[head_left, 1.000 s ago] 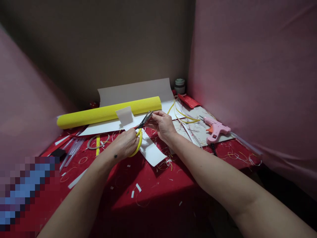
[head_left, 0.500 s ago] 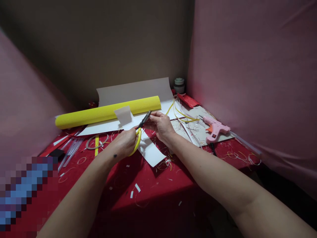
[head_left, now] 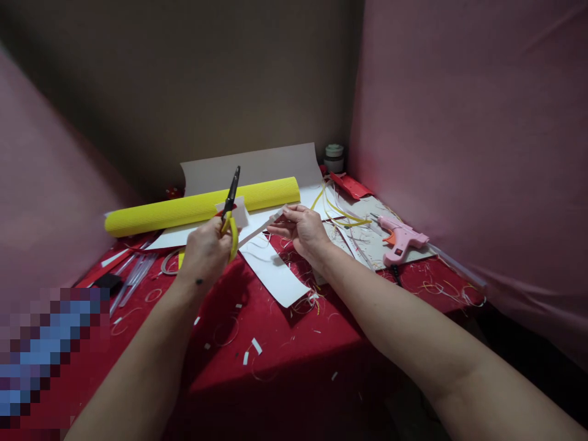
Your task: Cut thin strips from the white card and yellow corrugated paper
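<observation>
My left hand (head_left: 207, 248) is wrapped round the yellow handles of the scissors (head_left: 232, 202), whose dark blades point up and look closed. A small white paper piece (head_left: 242, 211) shows just behind them. Between thumb and fingers, my right hand (head_left: 303, 226) pinches a narrow white strip (head_left: 261, 229), which slants down toward my left hand. Below both hands a curved white paper (head_left: 275, 272) lies on the red cloth (head_left: 294, 343).
Behind my hands a yellow corrugated roll (head_left: 184, 211) rests on a large white sheet (head_left: 252, 160). To the right are a pink glue gun (head_left: 402, 239), yellow strips (head_left: 346, 219) and a lidded jar (head_left: 334, 158). Clear sticks (head_left: 135, 278) lie left; paper scraps (head_left: 256, 346) dot the cloth.
My left hand has moved left with the scissors, which have swung upright, away from my right hand. The white strip now shows in my right hand's fingers.
</observation>
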`<action>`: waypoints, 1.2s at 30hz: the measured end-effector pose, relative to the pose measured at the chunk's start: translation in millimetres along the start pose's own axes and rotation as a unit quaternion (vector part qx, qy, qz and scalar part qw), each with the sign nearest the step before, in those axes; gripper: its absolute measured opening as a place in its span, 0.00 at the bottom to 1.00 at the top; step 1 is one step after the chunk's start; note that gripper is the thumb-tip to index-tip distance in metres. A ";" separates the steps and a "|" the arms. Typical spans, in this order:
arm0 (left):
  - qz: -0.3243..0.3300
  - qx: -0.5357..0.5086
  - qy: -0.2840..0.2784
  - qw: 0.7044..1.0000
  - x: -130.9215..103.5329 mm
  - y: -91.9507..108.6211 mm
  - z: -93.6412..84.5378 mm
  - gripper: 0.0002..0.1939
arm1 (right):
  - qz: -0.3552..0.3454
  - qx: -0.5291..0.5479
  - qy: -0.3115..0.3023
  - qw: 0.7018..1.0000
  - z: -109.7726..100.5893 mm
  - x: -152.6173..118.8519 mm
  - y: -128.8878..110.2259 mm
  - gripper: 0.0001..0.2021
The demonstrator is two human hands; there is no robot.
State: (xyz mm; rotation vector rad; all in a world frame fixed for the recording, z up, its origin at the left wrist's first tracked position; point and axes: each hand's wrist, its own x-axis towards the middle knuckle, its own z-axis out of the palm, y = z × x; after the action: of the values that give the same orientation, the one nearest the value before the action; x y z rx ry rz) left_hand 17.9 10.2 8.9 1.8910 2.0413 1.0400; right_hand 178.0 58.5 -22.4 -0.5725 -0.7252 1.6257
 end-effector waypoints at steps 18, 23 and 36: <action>-0.074 -0.188 -0.193 0.960 2.8 -8.6 -0.2 0.08 | 0.047 -0.040 -0.032 0.998 -7.2 2.4 6.1 0.04; -0.031 -0.156 -0.196 0.968 2.5 -5.4 4.1 0.09 | 0.065 -0.083 -0.116 0.988 -4.9 -5.8 12.5 0.09; -0.065 -0.118 -0.188 0.973 10.1 -16.2 -10.6 0.06 | 0.091 -0.058 -0.084 0.991 -12.6 7.0 -0.7 0.12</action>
State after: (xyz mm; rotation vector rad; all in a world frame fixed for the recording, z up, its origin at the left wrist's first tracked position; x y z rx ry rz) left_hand -2.9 16.5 10.6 1.6598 1.7173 0.7814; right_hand 186.3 67.3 -30.4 -0.6049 -0.9186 1.8241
